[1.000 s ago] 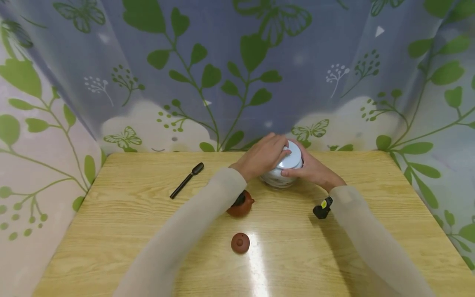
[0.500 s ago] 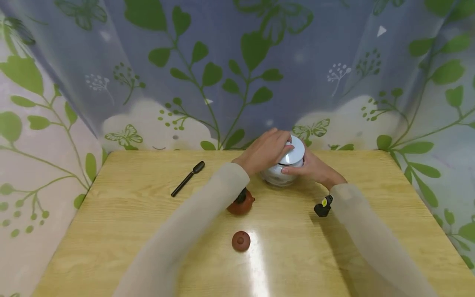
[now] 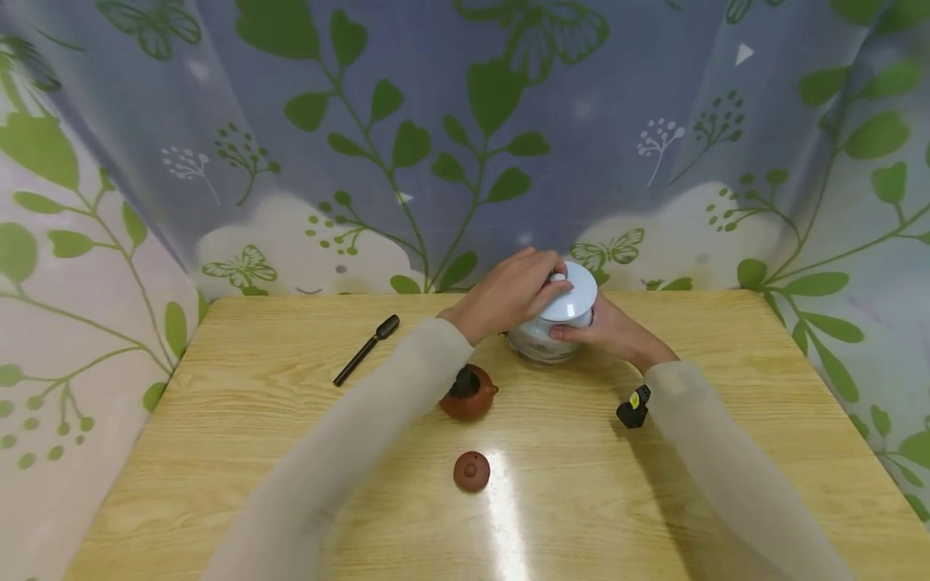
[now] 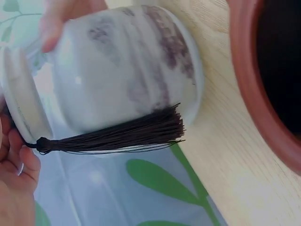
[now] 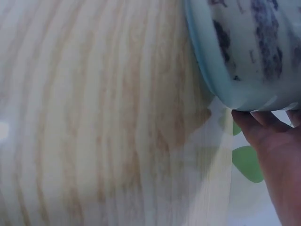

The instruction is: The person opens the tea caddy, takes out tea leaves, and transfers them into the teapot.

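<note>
A white lidded porcelain jar (image 3: 541, 342) with dark painted patterns stands near the table's back edge. My left hand (image 3: 503, 295) grips the knob of its pale lid (image 3: 576, 297). In the left wrist view a gap shows between the lid (image 4: 26, 94) and the jar's mouth, and a dark tassel (image 4: 122, 131) hangs from the lid along the jar. From the right, my right hand (image 3: 616, 329) holds the jar, its thumb across the front near the neck; in the right wrist view its fingers (image 5: 251, 127) touch the jar's side.
A brown clay teapot (image 3: 475, 406), uncovered and dark inside, stands just in front of the jar. Its small round lid (image 3: 471, 472) lies nearer me. A black scoop (image 3: 366, 350) lies to the left. A black device (image 3: 634, 408) sits at my right wrist. A patterned curtain hangs behind the table.
My left hand has raised the jar lid slightly, and it now stands apart from the jar's mouth. The left forearm has shifted a little left, showing more of the teapot. My right hand keeps its hold.
</note>
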The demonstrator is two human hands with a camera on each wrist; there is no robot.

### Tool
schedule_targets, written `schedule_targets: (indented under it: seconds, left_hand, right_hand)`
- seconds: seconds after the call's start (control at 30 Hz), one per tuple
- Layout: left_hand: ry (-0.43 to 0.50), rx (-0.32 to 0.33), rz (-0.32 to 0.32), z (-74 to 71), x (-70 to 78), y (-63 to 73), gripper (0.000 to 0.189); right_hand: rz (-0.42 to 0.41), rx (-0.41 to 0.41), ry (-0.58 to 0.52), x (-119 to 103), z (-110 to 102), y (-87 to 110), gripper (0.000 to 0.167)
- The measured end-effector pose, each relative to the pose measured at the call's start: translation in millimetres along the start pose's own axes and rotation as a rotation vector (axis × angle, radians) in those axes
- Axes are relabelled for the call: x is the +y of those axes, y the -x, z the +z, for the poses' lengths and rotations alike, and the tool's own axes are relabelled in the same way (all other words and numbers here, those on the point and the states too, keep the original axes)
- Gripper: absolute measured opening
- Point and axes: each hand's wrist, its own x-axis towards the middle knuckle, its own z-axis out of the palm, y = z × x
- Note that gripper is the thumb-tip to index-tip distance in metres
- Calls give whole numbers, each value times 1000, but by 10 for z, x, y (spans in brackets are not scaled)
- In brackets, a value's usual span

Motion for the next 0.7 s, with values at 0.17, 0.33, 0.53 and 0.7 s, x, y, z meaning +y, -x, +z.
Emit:
schedule_targets:
  seconds: [0.17, 0.33, 0.53, 0.7]
  left_hand:
    - [67, -22, 7, -91, 134, 83, 27]
    - [121, -27, 57, -100, 239, 178, 22]
    - [122, -27, 111, -103, 369, 297, 21]
    - [148, -51, 129, -73, 463, 417, 21]
  right_hand:
    - [4, -16, 25, -29, -9, 20, 93]
    - [-49, -46, 75, -7, -63, 56, 98]
    - [-82, -71, 88, 26, -96, 96, 111]
    - [-109, -52, 5, 72, -93, 77, 104]
